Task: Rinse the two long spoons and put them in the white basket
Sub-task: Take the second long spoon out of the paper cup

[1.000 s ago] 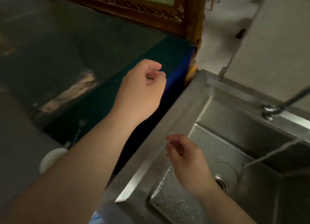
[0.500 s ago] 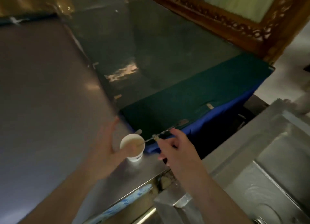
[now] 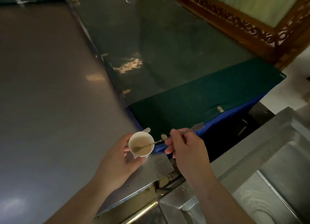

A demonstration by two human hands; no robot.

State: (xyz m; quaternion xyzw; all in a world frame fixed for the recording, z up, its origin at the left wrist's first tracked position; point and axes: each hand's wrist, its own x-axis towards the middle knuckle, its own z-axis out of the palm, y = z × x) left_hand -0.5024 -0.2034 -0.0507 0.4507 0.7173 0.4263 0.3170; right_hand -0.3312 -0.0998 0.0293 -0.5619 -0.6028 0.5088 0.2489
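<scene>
Now my right hand point(image 3: 187, 150) has pinched a spoon point(image 3: 161, 140), bowl still inside the cup point(image 3: 141, 145); left fingers point(image 3: 125, 152) steady that cup on the counter point(image 3: 50, 106). Rinsing not begun; basket unseen.

I see one long spoon point(image 3: 161, 140): thin, silvery metal, handle end shaped like small fork. Lies at shallow tilt, bowl down inside small white cup point(image 3: 141, 144), resting in pale beige liquid, stem crossing cup rim at right. My right hand point(image 3: 186, 147) pinches stem near middle; forked end sticks out beyond fingers, over blue cloth point(image 3: 223, 118).
</scene>
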